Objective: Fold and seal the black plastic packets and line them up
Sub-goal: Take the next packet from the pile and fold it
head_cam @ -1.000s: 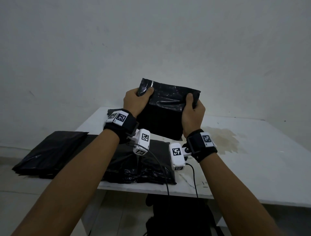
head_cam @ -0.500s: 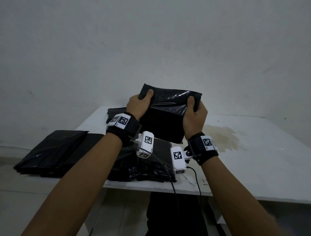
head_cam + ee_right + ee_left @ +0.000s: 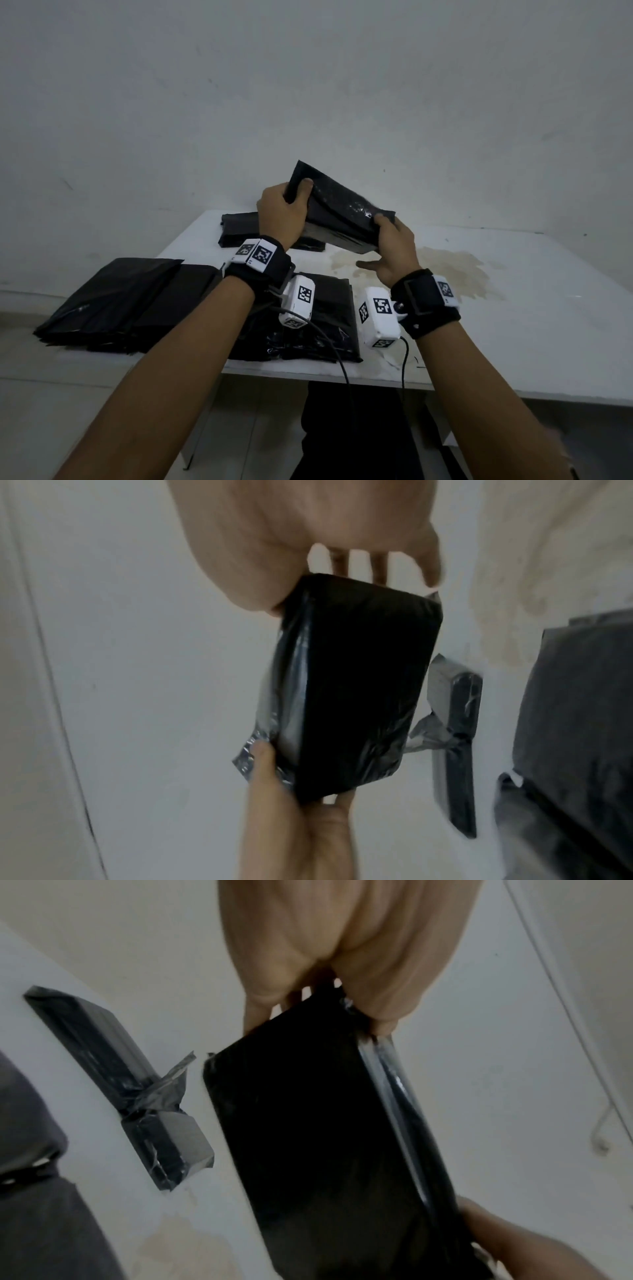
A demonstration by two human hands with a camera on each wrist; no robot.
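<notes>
Packet mid-fold, held above bench

Packet (image 3: pixel 337 214) is in the air over the bench (image 3: pixel 513 308), tilted down to the right. Left hand (image 3: pixel 279 219) grips the high end, thumb on top. Right hand (image 3: pixel 394 253) pinches the low corner, other fingers loose. Best to keep the flap taut, press the seam flat, then set it beside the sealed packet (image 3: pixel 239 229).

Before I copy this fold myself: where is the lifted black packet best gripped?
By its two short ends, one hand from each side, as the left hand and right hand hold the packet: it is a flat slab, and the loose flap stays free.
</notes>
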